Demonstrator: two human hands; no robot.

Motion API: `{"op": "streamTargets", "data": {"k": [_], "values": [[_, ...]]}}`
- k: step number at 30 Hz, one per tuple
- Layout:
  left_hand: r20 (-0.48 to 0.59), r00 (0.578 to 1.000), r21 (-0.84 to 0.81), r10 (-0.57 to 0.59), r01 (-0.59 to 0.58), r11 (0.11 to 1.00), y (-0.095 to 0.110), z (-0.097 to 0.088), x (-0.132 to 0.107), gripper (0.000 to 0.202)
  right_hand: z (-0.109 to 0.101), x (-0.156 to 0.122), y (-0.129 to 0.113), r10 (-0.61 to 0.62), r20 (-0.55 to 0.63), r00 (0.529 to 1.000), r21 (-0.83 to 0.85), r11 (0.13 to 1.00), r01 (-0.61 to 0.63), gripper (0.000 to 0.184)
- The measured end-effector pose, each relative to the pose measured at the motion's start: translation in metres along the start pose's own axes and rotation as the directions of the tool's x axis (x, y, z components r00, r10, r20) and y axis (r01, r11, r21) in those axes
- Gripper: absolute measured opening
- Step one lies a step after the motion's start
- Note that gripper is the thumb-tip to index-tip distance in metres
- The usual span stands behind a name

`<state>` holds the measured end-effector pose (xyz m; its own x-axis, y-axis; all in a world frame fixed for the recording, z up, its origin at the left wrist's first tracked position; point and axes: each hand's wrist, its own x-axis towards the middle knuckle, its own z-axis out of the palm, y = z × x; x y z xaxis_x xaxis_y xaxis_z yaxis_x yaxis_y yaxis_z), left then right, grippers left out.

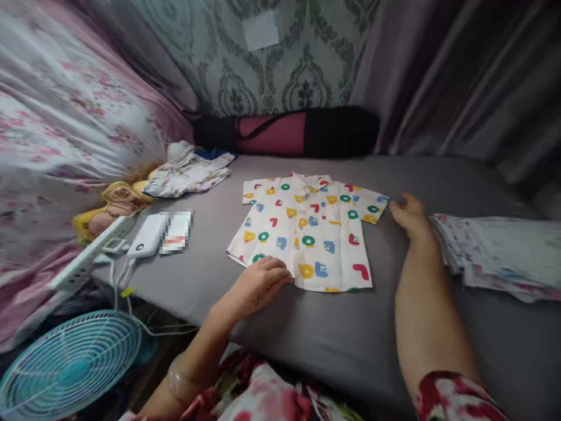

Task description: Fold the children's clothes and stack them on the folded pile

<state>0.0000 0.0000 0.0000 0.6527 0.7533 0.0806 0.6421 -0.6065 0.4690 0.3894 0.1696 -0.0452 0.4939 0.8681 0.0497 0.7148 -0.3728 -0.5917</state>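
Note:
A small white shirt point(309, 234) printed with red, blue, yellow and green shapes lies spread flat on the grey bed surface point(307, 333). My left hand point(260, 283) rests on the shirt's bottom hem at the near left, fingers curled down on the cloth. My right hand point(409, 215) reaches to the tip of the shirt's right sleeve, fingers bent at its edge. Whether either hand pinches the cloth does not show clearly.
A stack of folded printed cloths point(499, 254) lies at the right. A crumpled garment point(188, 172) and a doll point(109, 207) sit at the far left, beside a power bank point(146, 235) and power strip point(87, 257). A turquoise fan point(70, 365) stands below. A dark bolster point(289, 133) lines the wall.

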Motion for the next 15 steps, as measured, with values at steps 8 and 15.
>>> {"op": "streamTargets", "data": {"k": [8,15], "values": [[-0.065,0.983,0.022,-0.173,0.175,0.984,0.009,0.009,0.004,0.042,-0.001,-0.002,-0.001,0.01,0.022,1.0,0.057,0.998,-0.012,0.054],[-0.273,0.908,0.102,-0.319,0.357,0.928,-0.005,0.019,0.011,0.034,0.006,0.004,0.007,-0.033,-0.015,0.999,0.072,0.997,0.034,0.05]]}}
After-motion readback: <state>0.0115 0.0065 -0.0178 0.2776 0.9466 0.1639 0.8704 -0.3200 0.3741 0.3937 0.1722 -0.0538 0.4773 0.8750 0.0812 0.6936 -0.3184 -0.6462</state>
